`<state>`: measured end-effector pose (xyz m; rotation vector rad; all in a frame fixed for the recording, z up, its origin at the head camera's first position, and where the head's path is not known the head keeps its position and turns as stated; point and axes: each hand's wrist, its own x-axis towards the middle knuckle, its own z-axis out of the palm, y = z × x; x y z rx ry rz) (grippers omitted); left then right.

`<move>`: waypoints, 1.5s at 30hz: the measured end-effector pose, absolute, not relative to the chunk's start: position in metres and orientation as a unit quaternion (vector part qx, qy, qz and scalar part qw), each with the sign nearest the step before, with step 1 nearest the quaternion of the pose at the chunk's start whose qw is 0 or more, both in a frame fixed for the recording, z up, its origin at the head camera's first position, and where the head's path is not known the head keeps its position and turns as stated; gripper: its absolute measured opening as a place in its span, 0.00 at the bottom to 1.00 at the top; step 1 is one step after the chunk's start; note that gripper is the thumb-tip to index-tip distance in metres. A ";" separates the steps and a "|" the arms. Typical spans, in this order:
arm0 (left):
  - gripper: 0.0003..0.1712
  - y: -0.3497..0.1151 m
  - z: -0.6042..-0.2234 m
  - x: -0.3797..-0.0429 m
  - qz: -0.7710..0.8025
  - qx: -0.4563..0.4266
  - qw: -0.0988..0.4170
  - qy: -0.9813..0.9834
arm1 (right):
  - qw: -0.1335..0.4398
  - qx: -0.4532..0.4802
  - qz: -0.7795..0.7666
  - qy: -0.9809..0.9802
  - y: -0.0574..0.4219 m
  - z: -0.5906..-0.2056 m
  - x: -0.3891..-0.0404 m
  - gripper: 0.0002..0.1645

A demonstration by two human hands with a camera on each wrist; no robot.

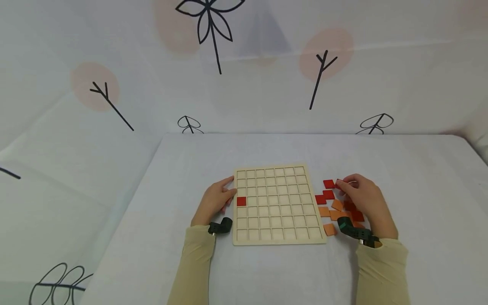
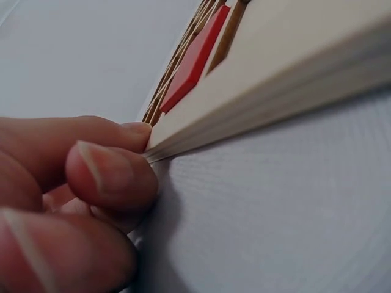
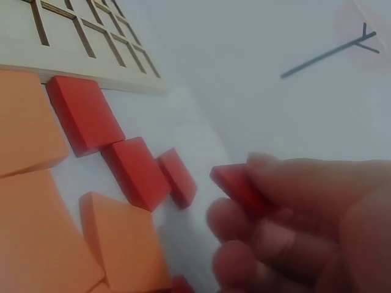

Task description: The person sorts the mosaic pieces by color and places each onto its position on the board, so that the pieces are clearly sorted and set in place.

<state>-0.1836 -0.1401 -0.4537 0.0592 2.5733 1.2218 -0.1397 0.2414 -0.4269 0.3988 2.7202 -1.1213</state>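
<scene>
A cream wooden grid board [image 1: 278, 243] lies flat on the white-covered table, with one red tile [image 1: 241, 201] in a left-column cell. At the board's left edge rests my left hand [image 1: 214, 200], its fingertips touching the side of the frame in the left wrist view. My right hand [image 1: 366, 197], right of the board, pinches a red square tile [image 3: 241, 186] between thumb and fingers, held apart from the loose tiles. Beside that hand lie several loose red tiles [image 3: 137, 174] and orange tiles [image 3: 125, 244]. The right hand partly hides some of them in the head view.
The loose tiles sit close along the board's right edge, some overlapping. Behind the table hangs a pale cloth [image 1: 259, 97] with plant drawings. Each wrist carries a dark camera mount, the left one [image 1: 221, 225] near the board and the right one [image 1: 354, 228] over the tiles.
</scene>
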 end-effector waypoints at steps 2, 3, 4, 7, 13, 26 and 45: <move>0.30 -0.140 -0.454 -0.183 0.426 0.019 0.147 0.892 | 0.079 0.131 -0.377 0.914 0.241 -0.427 -0.140 0.36; 0.30 -0.140 -0.454 -0.183 0.426 0.018 0.148 0.892 | 0.074 0.128 -0.376 0.915 0.240 -0.427 -0.140 0.36; 0.30 -0.140 -0.455 -0.183 0.426 0.018 0.149 0.892 | 0.069 0.124 -0.375 0.916 0.240 -0.427 -0.140 0.35; 0.30 -0.140 -0.454 -0.183 0.425 0.019 0.149 0.893 | 0.061 0.112 -0.368 0.921 0.239 -0.426 -0.140 0.33; 0.30 -0.139 -0.454 -0.184 0.422 0.021 0.146 0.894 | 0.064 0.084 -0.364 0.926 0.233 -0.424 -0.141 0.26; 0.30 -0.143 -0.457 -0.181 0.423 0.021 0.148 0.894 | 0.071 0.046 -0.375 0.923 0.217 -0.428 -0.145 0.26; 0.30 -0.142 -0.457 -0.184 0.414 0.017 0.147 0.898 | 0.056 0.018 -0.375 0.925 0.198 -0.425 -0.147 0.21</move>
